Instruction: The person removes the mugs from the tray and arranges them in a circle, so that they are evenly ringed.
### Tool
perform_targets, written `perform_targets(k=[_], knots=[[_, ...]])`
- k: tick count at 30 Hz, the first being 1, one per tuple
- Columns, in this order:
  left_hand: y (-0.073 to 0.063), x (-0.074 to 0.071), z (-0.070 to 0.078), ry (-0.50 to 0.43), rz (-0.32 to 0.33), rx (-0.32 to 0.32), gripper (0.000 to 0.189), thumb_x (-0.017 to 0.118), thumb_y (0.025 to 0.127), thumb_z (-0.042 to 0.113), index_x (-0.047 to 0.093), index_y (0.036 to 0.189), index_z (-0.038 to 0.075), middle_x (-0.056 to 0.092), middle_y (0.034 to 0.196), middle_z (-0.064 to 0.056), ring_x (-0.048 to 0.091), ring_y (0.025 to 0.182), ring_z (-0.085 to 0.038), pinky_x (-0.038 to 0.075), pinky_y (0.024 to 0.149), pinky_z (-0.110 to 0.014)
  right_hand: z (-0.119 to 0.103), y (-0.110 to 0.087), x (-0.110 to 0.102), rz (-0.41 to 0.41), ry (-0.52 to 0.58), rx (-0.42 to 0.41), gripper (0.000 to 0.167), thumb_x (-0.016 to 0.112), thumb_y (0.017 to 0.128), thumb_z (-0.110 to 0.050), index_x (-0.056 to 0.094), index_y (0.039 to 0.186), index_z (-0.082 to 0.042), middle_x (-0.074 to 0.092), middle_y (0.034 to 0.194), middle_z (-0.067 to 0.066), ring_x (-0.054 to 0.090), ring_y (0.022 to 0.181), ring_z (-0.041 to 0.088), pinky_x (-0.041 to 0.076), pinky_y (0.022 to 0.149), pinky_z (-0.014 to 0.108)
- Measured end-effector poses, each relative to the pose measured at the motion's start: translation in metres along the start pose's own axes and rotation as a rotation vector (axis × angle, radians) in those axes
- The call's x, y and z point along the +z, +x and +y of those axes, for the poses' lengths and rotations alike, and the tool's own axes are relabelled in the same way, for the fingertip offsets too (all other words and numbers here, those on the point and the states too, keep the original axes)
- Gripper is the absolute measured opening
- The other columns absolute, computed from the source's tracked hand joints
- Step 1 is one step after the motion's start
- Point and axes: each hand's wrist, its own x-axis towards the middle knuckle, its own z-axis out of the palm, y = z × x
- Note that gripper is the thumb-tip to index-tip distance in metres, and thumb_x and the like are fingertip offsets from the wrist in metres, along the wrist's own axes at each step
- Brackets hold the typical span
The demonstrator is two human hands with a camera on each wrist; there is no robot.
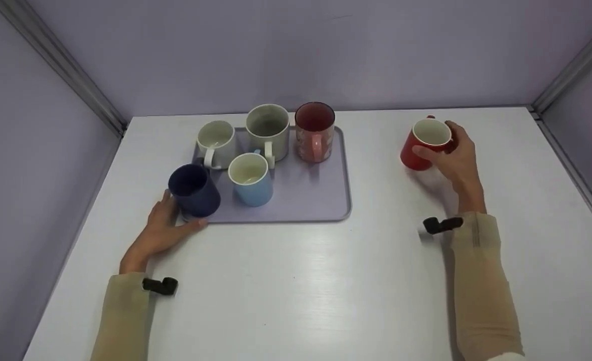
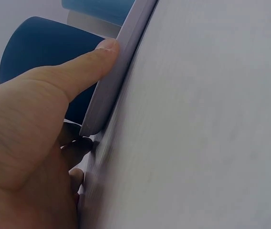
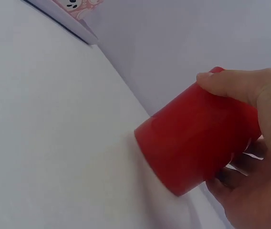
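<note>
My right hand (image 1: 459,158) grips a red mug (image 1: 415,154) with a pale inside, thumb on its near side and fingers round the far side. In the right wrist view the red mug (image 3: 192,138) is close over the white table, its shadow beneath. My left hand (image 1: 160,230) holds the front-left corner of a lilac tray (image 1: 311,200), the thumb (image 2: 90,69) along its rim and the other fingers at its side. A dark blue mug (image 1: 198,195) stands on the tray right beside that hand.
Also on the tray are a light blue mug (image 1: 256,188), a white mug (image 1: 224,153), a larger off-white mug (image 1: 271,135) and a pink patterned mug (image 1: 308,143). Lilac walls (image 1: 296,55) enclose the white table (image 1: 306,281) at the back and sides.
</note>
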Motion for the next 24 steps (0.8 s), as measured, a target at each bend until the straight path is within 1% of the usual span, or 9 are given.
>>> perform_targets(k=[2,5,7,8,10,13,16,20,24], knots=[[0.000,0.000,0.001,0.002,-0.003,-0.004,0.113,0.079,0.093,0.053,0.009,0.173,0.013,-0.002,0.178,-0.024,-0.003,0.164,-0.052,0.003,0.129,-0.074,-0.012,-0.002,-0.002,0.051,0.005,-0.058,0.097,0.088,0.089,-0.026,0.033,0.167,-0.011,0.044,0.166,0.011,0.040,0.157,0.028,0.034,0.130,0.038],[0.000,-0.001,0.003,-0.004,-0.008,-0.020,0.113,0.079,0.093,0.055,0.009,0.173,0.015,-0.003,0.178,-0.023,-0.007,0.163,-0.053,0.000,0.128,-0.075,-0.035,-0.007,-0.001,0.136,0.019,-0.161,0.092,0.087,0.088,-0.022,0.038,0.164,-0.010,0.045,0.167,0.009,0.037,0.159,0.023,0.030,0.131,0.031],[0.000,-0.001,0.004,-0.004,-0.010,-0.024,0.113,0.079,0.093,0.055,0.009,0.173,0.015,-0.004,0.178,-0.023,-0.008,0.163,-0.053,0.000,0.127,-0.076,-0.052,-0.013,0.004,0.162,0.048,-0.244,0.089,0.088,0.085,-0.018,0.043,0.161,-0.009,0.049,0.164,0.007,0.040,0.157,0.021,0.031,0.130,0.030],[0.000,-0.001,0.004,-0.004,-0.011,-0.028,0.114,0.079,0.093,0.056,0.009,0.173,0.015,-0.005,0.178,-0.024,-0.008,0.163,-0.053,0.000,0.127,-0.076,-0.060,-0.017,0.008,0.156,0.067,-0.283,0.087,0.088,0.085,-0.017,0.045,0.160,-0.009,0.050,0.162,0.007,0.042,0.155,0.020,0.033,0.129,0.030],[-0.001,0.000,0.003,0.001,-0.014,-0.034,0.114,0.078,0.093,0.056,0.008,0.173,0.015,-0.006,0.178,-0.024,-0.007,0.163,-0.054,0.000,0.127,-0.076,-0.074,-0.027,0.018,0.115,0.116,-0.363,0.085,0.089,0.083,-0.011,0.048,0.158,-0.007,0.055,0.158,0.007,0.047,0.151,0.021,0.038,0.127,0.035],[-0.001,0.001,0.002,0.005,-0.016,-0.038,0.114,0.078,0.093,0.057,0.009,0.173,0.014,-0.006,0.178,-0.024,-0.007,0.163,-0.054,0.000,0.128,-0.075,-0.089,-0.041,0.041,0.016,0.155,-0.475,0.084,0.091,0.081,-0.004,0.052,0.154,-0.003,0.059,0.154,0.007,0.053,0.147,0.023,0.042,0.125,0.041],[-0.001,0.001,0.002,0.003,-0.014,-0.034,0.114,0.078,0.093,0.057,0.009,0.173,0.014,-0.006,0.178,-0.025,-0.006,0.163,-0.053,0.001,0.128,-0.074,-0.099,-0.054,0.069,-0.071,0.146,-0.553,0.082,0.093,0.079,-0.003,0.054,0.152,0.001,0.061,0.152,0.012,0.056,0.144,0.027,0.044,0.123,0.045],[-0.001,0.001,0.001,0.005,-0.010,-0.027,0.113,0.078,0.094,0.056,0.009,0.173,0.014,-0.004,0.178,-0.025,-0.005,0.164,-0.051,0.002,0.129,-0.074,-0.109,-0.067,0.105,-0.169,0.090,-0.613,0.083,0.096,0.079,-0.013,0.055,0.151,0.000,0.061,0.151,0.015,0.057,0.143,0.029,0.047,0.121,0.046],[-0.001,0.001,0.001,0.008,-0.005,-0.011,0.112,0.079,0.094,0.054,0.010,0.173,0.014,-0.001,0.178,-0.025,-0.004,0.164,-0.051,0.001,0.129,-0.073,-0.114,-0.078,0.135,-0.263,0.065,-0.633,0.084,0.096,0.080,-0.021,0.055,0.151,-0.002,0.061,0.152,0.011,0.058,0.142,0.029,0.049,0.119,0.047]])
